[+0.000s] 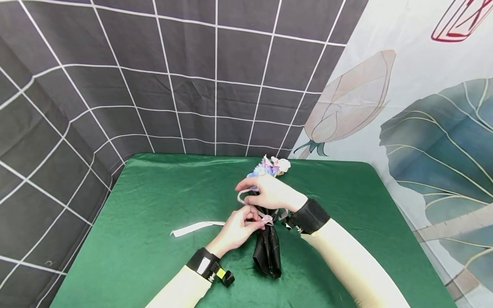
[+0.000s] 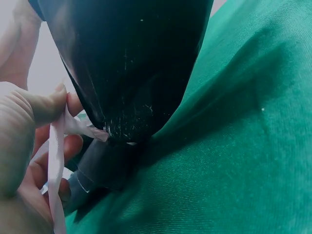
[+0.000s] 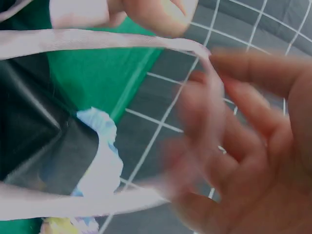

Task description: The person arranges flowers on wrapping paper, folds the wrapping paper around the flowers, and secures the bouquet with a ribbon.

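Two hands work on one bouquet (image 1: 269, 205) wrapped in black paper, lying on a green tablecloth (image 1: 154, 205). The left hand (image 1: 236, 231) pinches one pale pink ribbon (image 1: 265, 219) at the wrap's waist. The right hand (image 1: 271, 192), blurred in its wrist view, appears to hook the ribbon's loop with curled fingers.
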A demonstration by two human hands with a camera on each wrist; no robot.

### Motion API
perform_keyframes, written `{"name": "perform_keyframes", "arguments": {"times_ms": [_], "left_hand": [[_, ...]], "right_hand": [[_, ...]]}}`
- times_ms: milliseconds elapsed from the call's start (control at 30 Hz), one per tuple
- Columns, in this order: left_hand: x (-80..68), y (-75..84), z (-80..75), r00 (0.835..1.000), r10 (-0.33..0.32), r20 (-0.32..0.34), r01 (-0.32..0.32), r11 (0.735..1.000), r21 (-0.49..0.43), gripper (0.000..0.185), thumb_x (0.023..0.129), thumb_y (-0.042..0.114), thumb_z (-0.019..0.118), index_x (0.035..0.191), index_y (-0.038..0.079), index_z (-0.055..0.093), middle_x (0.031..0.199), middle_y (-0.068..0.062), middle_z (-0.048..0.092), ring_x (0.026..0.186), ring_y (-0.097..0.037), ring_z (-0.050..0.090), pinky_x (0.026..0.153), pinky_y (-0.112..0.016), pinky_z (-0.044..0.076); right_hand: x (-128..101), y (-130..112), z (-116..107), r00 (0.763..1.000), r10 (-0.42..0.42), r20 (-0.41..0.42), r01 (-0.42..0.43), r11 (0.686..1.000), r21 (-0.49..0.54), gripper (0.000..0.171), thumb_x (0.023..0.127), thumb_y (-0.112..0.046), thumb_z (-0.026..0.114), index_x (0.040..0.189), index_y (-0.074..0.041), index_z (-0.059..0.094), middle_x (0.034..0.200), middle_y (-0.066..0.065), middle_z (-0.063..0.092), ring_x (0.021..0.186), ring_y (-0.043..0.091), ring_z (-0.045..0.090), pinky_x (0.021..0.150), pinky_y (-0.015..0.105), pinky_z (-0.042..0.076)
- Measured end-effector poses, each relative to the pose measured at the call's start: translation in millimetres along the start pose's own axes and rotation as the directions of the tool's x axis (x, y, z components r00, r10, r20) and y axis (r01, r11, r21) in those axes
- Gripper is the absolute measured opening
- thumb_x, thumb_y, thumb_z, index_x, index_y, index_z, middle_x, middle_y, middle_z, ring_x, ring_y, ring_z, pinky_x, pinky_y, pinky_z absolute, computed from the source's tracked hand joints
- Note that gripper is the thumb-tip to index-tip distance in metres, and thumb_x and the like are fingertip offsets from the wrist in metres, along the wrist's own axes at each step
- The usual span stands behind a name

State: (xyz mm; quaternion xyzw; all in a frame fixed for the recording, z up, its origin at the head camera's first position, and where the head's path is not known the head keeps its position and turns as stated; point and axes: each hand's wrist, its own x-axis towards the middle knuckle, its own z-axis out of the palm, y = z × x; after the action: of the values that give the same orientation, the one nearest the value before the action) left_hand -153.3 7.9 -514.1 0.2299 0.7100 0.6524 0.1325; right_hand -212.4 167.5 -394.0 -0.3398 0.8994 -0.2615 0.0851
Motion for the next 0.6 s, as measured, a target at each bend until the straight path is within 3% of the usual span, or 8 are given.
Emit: {"name": "perform_keyframes", "arguments": {"times_ms": [100,233,433,600], "left_hand": [[-0.5,-1.3,-1.6,1.0,0.009,-0.008,-0.009,1.0,-0.002,0.017,0.094,0.006,0.07,0.09,0.005,0.054,0.097,-0.012,0.071,0.087,-0.012,0.074,0.081,-0.023,0.06],[0.1,-3.9,-1.3,0.999,0.023,-0.022,-0.024,0.999,-0.034,0.018,0.093,0.006,0.071,0.092,0.005,0.053,0.098,-0.015,0.073,0.087,-0.014,0.074,0.081,-0.023,0.06],[2.3,-5.0,-2.2,0.998,0.037,-0.046,-0.039,0.999,-0.035,0.02,0.094,0.013,0.072,0.092,0.006,0.053,0.1,-0.014,0.076,0.09,-0.015,0.074,0.082,-0.023,0.059],[4.4,-5.0,-2.9,0.997,0.054,-0.06,-0.054,0.999,-0.004,0.02,0.094,0.015,0.072,0.092,0.008,0.054,0.098,-0.012,0.076,0.09,-0.012,0.073,0.08,-0.02,0.058]], "right_hand": [[-5.5,3.0,3.0,0.998,-0.051,-0.022,0.051,0.999,-0.014,0.028,0.096,-0.015,0.064,0.123,-0.019,0.069,0.123,-0.001,0.071,0.102,0.012,0.066,0.087,0.03,0.053],[-26.5,12.1,1.6,0.994,-0.056,-0.098,0.056,0.998,-0.011,0.023,0.093,-0.024,0.071,0.116,-0.019,0.073,0.117,-0.003,0.072,0.109,0.012,0.067,0.095,0.036,0.055],[-56.2,24.5,8.6,0.999,-0.026,-0.033,0.025,1.0,-0.015,0.027,0.085,-0.031,0.081,0.109,-0.024,0.075,0.107,-0.007,0.074,0.098,0.016,0.069,0.085,0.039,0.057],[-69.4,28.9,20.7,0.998,-0.029,-0.052,0.026,0.998,-0.059,0.021,0.087,-0.033,0.08,0.106,-0.03,0.075,0.102,-0.016,0.072,0.09,0.012,0.067,0.079,0.03,0.054]]}}
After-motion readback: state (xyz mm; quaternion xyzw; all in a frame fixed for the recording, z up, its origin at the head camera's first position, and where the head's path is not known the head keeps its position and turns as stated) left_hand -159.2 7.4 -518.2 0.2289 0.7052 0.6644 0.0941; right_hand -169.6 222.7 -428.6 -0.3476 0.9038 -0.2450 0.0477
